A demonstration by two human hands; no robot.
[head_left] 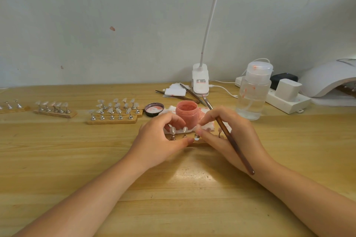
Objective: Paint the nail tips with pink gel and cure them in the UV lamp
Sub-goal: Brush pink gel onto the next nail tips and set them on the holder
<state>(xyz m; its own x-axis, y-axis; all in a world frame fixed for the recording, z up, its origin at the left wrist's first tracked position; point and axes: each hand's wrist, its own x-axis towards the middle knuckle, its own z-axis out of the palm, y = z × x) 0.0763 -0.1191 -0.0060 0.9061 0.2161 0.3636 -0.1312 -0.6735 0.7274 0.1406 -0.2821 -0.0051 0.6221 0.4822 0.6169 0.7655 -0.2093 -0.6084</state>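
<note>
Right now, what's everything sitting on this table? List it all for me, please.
gel jar: one, pink, open, centre, on a stained white wipe
jar lid: one, dark, left of the jar
near nail-tip strip: one, wooden, clear tips on metal stands, between the hands
other nail-tip strips: several, wooden, left half of the table
brush: one, brown handle, in the right hand
pump bottle: one, clear, right of the jar
clip lamp: one, white, back centre
UV lamp: one, white, far right
power strip: one, white, back right
left hand: touching the near strip
right hand: holding the brush
</note>
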